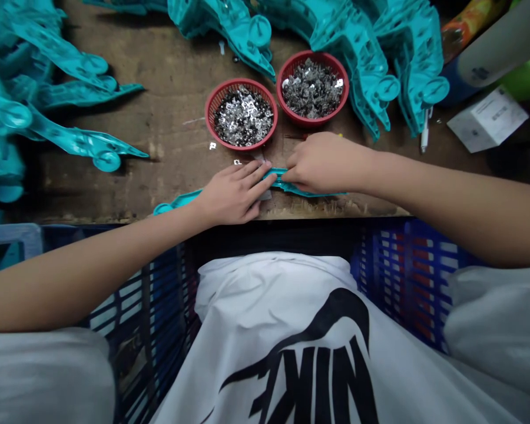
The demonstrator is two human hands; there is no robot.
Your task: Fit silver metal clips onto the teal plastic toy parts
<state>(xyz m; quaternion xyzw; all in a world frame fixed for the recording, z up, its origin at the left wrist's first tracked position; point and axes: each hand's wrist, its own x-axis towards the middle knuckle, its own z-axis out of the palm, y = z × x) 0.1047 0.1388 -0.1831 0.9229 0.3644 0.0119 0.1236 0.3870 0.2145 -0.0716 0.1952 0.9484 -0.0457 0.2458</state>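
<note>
A long, narrow teal plastic part point(286, 180) lies along the table's near edge, its left tail point(176, 202) showing past my left wrist. My left hand point(234, 193) holds it down, fingers laid across the top and thumb on the near side. Just to the right, my right hand point(314, 164) is closed with its fingertips pinched against the part; whatever is between them is hidden. Beyond my hands stand two red baskets, the left basket point(208, 118) and the right basket point(345, 97), full of small shiny metal clips point(242, 115). A loose clip point(237, 162) lies near my left fingers.
More teal parts are heaped at the left point(66, 132) and others line the back point(366, 70). A white pen point(425, 132) and a white box point(488, 119) are at the right. Blue crates point(406, 277) stand below the table edge on both sides of my lap.
</note>
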